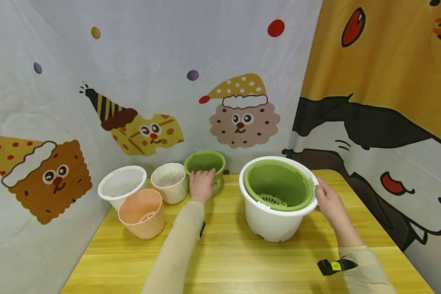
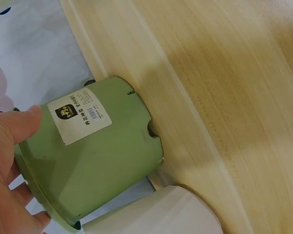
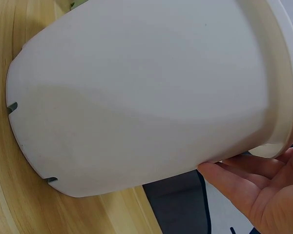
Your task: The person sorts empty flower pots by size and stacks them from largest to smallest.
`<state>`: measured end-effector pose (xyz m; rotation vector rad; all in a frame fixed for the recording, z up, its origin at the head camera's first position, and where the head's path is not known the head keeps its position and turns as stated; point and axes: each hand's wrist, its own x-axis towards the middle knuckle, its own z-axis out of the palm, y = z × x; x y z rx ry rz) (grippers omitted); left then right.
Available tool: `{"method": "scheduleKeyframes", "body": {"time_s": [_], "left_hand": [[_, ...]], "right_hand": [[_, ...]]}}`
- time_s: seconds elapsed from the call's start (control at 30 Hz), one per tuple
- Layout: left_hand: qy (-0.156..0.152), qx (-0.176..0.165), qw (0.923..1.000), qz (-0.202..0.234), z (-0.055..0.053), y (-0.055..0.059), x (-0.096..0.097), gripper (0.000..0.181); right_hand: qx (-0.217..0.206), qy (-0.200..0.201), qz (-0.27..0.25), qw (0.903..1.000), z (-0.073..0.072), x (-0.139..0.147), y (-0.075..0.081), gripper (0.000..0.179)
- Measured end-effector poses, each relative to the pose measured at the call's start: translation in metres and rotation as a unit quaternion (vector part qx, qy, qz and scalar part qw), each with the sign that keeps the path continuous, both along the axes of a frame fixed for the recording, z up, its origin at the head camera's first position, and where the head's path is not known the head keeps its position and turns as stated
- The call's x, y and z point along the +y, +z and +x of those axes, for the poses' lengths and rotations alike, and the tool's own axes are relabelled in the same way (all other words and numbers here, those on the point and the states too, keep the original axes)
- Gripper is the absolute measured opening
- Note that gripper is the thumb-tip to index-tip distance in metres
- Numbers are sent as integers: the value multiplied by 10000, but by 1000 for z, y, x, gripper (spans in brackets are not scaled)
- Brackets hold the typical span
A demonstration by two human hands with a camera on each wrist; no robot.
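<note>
At the back of the table, my left hand [image 1: 202, 187] grips the rim of a green flower pot [image 2: 93, 161]. Its thumb lies on the outer wall beside a white label [image 2: 79, 116]. To the right stands a large white flower pot [image 1: 272, 224], tilted a little, with another green pot [image 1: 279, 177] nested inside it. My right hand [image 1: 332, 204] holds the white pot's rim at its right side. In the right wrist view, fingers [image 3: 229, 183] reach under that rim and touch the outer wall.
Left of the held green pot stand a small cream pot [image 1: 170, 194], a white pot [image 1: 123, 181] and a peach pot [image 1: 143, 224] with a perforated bottom. A printed curtain [image 1: 150, 53] hangs behind the wooden table [image 1: 228, 261].
</note>
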<state>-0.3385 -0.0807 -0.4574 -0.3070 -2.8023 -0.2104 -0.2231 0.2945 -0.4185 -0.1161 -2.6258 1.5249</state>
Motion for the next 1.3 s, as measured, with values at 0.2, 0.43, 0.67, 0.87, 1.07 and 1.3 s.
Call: {"method": "scheduleKeyframes", "body": {"time_s": [0.2, 0.43, 0.67, 0.87, 1.07, 1.3], "left_hand": [[-15, 97, 9999, -48, 0, -2, 0, 60], [-63, 207, 9997, -94, -2, -3, 0, 48], [-189, 390, 9989, -162, -1, -3, 0, 36], [-224, 384, 9986, -285, 0, -3, -1, 41], [-289, 362, 9986, -246, 1, -5, -3, 42], [-395, 430, 9980, -259, 5, -5, -6, 37]], "right_hand": [[44, 10, -25, 10000, 0, 0, 1, 63], [4, 4, -99, 10000, 0, 0, 2, 63], [-18, -18, -81, 10000, 0, 0, 2, 63], [-53, -25, -81, 10000, 0, -1, 2, 62], [-33, -15, -86, 10000, 0, -1, 2, 62], [-1, -18, 22, 10000, 1, -1, 2, 63]]}}
